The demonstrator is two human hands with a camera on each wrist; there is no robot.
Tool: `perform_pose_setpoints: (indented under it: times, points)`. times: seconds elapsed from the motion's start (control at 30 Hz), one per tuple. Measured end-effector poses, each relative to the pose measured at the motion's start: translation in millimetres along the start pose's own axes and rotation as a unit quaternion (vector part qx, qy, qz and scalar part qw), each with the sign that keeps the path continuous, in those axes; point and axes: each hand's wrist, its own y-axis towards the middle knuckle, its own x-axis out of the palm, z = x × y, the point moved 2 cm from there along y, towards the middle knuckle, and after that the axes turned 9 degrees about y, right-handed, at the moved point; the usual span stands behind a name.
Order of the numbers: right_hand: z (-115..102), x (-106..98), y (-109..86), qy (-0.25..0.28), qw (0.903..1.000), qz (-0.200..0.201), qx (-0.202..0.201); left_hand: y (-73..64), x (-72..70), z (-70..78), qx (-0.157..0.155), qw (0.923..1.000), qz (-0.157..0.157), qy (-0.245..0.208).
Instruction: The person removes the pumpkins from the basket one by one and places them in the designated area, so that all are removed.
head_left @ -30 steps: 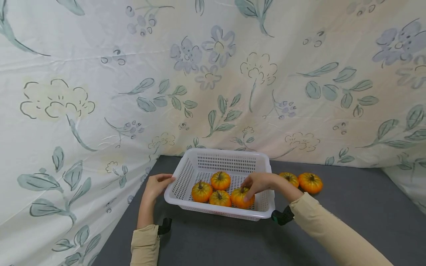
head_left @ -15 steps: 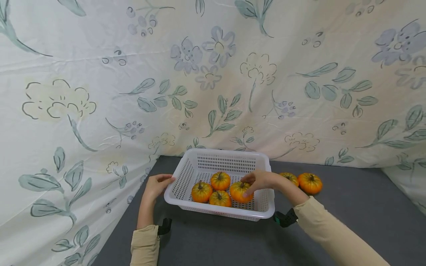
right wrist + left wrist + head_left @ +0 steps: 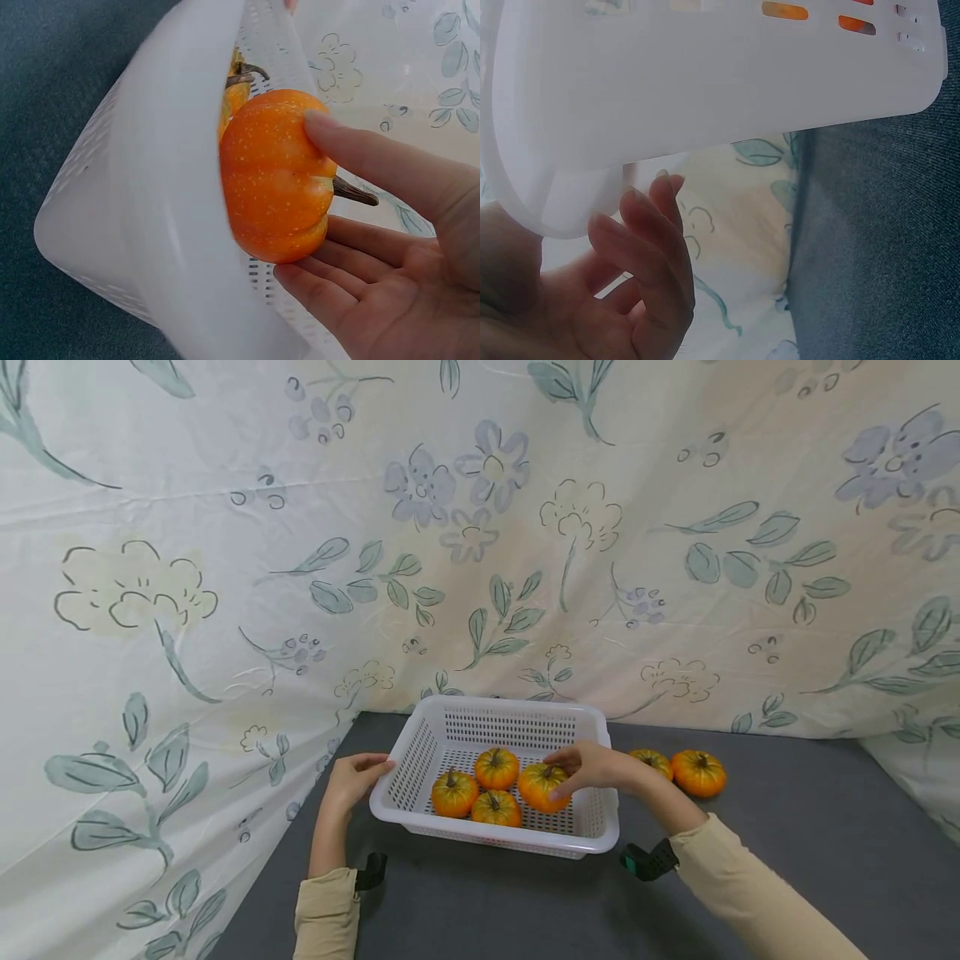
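Observation:
A white plastic basket [image 3: 491, 837] with slotted walls stands on the dark tabletop. My left hand [image 3: 351, 783] holds its left rim, the thumb on top and the fingers [image 3: 649, 240] bent beneath the edge. Over the right part of the basket, my right hand [image 3: 596, 768] grips a small orange pumpkin [image 3: 542, 789] from the side. In the right wrist view its thumb presses one side of that pumpkin [image 3: 277, 176] and the fingers support the other; a brown stem points toward the palm. Inside the basket rest three more pumpkins, among them a left one [image 3: 453, 793].
Two further pumpkins lie on the table right of the basket: one [image 3: 700, 774] in full view, the other [image 3: 651, 763] partly behind my right wrist. A floral cloth [image 3: 480, 568] hangs behind and at the left of the grey table [image 3: 810, 827].
The right hand has raised the gripped pumpkin slightly from the basket floor and shifted it a little away from the front wall. My left hand and the basket look unmoved.

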Motion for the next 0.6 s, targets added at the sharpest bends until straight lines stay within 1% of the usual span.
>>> perform_pose_setpoints:
  times: [0.3, 0.4, 0.47, 0.6]
  points:
    - [-6.2, -1.1, -7.7, 0.024, 0.9994, 0.023, -0.015, 0.0, -0.1, -0.3, 0.002, 1.0000, -0.002, -0.002]
    - [-7.2, -2.3, -9.2, 0.027, 0.9990, 0.026, -0.025, 0.2, -0.1, -0.5, -0.001, 1.0000, -0.002, 0.000]
    - [-6.8, -3.3, -9.8, 0.034, 0.9985, 0.032, -0.029, 0.3, 0.1, -0.2, -0.003, 1.0000, -0.002, 0.001]
    - [-4.8, -4.8, -9.7, 0.032, 0.9979, 0.039, -0.041, 0.4, 0.8, 0.3, -0.005, 1.0000, 0.001, 0.004]
